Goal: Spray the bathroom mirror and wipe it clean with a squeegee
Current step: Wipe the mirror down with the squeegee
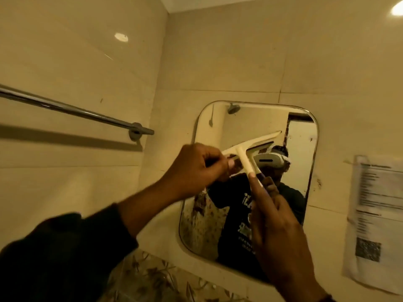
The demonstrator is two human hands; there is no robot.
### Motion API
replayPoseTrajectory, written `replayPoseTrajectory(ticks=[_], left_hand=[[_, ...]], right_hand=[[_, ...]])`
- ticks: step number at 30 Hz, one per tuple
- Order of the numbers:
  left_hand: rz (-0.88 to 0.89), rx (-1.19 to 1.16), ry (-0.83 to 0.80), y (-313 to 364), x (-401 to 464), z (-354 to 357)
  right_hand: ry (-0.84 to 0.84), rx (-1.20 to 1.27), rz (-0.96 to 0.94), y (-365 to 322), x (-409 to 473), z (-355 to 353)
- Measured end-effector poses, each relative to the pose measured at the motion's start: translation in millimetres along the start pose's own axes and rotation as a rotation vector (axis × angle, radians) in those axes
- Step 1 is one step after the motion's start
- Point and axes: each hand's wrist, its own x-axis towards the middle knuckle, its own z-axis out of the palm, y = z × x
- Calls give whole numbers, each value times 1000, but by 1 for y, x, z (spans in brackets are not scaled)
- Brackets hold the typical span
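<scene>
Currently both hands are gripping the squeegee (250,147): left hand (196,164) pinching the blade's left end, right hand (277,216) curling round the handle; blade running up-right across the mirror (305,171).

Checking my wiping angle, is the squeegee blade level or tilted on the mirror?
Tilted. The squeegee blade's right end rises across the mirror; its left end sits lower by the left hand. Right hand grips the handle.
</scene>
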Motion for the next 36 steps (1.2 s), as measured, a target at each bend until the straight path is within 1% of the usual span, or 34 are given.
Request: replayPoseTrajectory(ticks=[2,3,6,8,10,12,14,17,19,22,27,32,36], left_hand=[[71,149,105,-23,33,-14],[76,185,149,-37,49,-20],[27,265,223,-80,92,-38],[-2,361,211,-105,115,-48],[-40,512,129,-121,133,-56],[-77,593,67,-130,147,-62],[-77,608,53,-136,159,-62],[-29,657,9,-139,172,-56],[-9,696,25,-142,180,-52],[-28,727,70,-142,191,-48],[-57,847,57,-125,196,-39],[-65,830,73,-120,198,-35],[-51,830,50,-118,197,-32]], right_hand=[[12,-58,-22,0,25,-1],[15,-78,-30,1,37,-1],[1,-76,-34,-3,69,-1],[-22,-91,-27,-7,88,1],[-39,-111,-19,-11,105,5],[-41,-140,-29,-16,117,12],[-56,-171,-43,-22,126,19],[-86,-208,-71,-28,137,29],[-109,-240,-78,-29,143,34],[-125,-282,-65,-26,153,42],[-137,-316,-47,-26,163,49],[-107,-360,-70,-29,167,53],[-92,-419,-58,-24,162,61]])
